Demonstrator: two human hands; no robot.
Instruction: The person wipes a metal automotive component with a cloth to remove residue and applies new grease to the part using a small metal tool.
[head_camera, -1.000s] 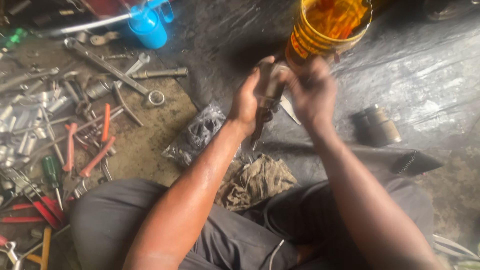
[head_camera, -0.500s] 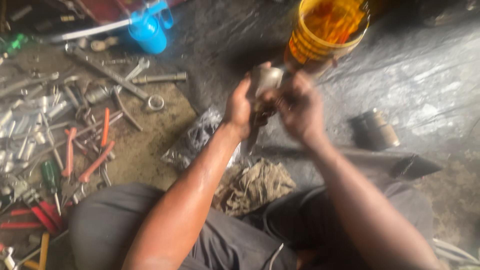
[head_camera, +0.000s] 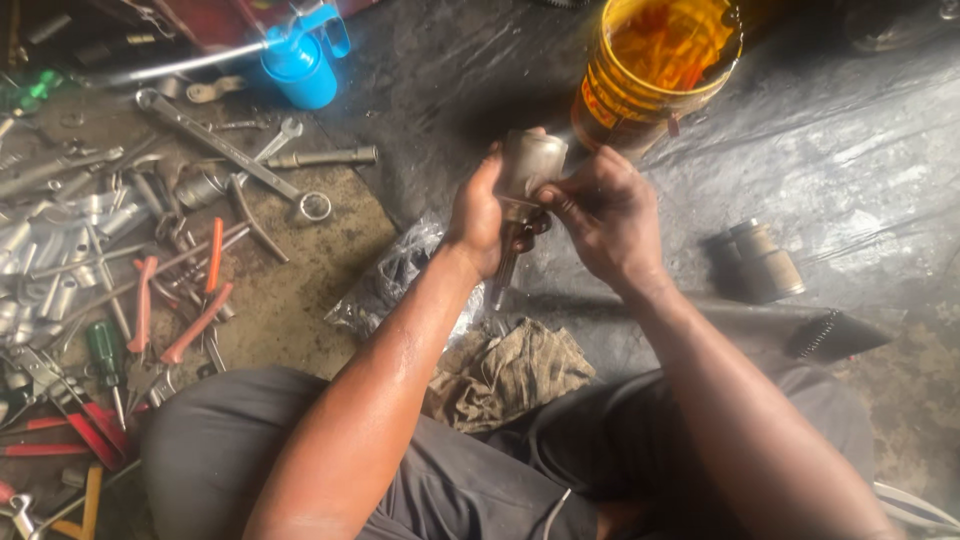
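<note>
Two hands are up off the floor now, closed around one greasy grey metal part with a rounded cup-shaped head and a thin stem (head_camera: 522, 190). The left hand (head_camera: 480, 215) wraps the stem from the side, and the right hand (head_camera: 600, 215) pinches the lower edge of the cup with its fingertips (head_camera: 553, 196). A second ago the part sat lower and blurred between the palms; now the cup has been raised and turned toward the camera, so the person appears to be looking it over. It hangs in the air just in front of the yellow plastic bucket of amber liquid (head_camera: 655, 70). Below lies a dirty crumpled rag (head_camera: 510, 370), and to the left a scatter of spanners and red-handled pliers (head_camera: 170, 260).
</note>
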